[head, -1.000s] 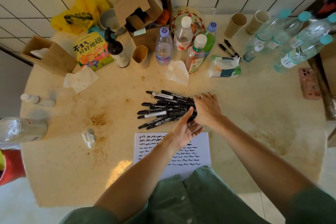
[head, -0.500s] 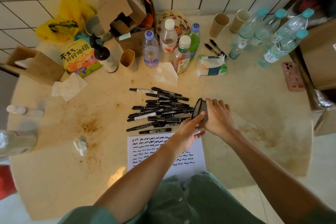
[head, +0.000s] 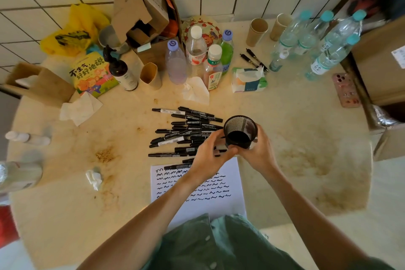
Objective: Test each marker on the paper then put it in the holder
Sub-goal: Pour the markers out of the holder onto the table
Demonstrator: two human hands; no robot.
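A black mesh holder (head: 240,131) stands nearly upright at the table's middle, its mouth open toward me and nothing visible inside. My right hand (head: 258,149) grips its right side and base. My left hand (head: 211,155) curls round its left lower wall. Several black markers (head: 186,131) lie in a loose pile just left of the holder, some partly under my left hand. A white paper (head: 219,201) covered in black squiggle rows lies in front of me, below the hands.
Bottles (head: 197,50), paper cups (head: 258,30), a tissue pack (head: 248,81), a cardboard box (head: 142,11) and a pump bottle (head: 121,70) crowd the back of the table (head: 285,116). Two pens (head: 254,59) lie near the water bottles (head: 324,44). A phone (head: 347,90) sits at the right edge.
The holder, earlier lying on its side at the markers' ends, has been lifted and turned upright by both hands. The markers stay spilled on the table.
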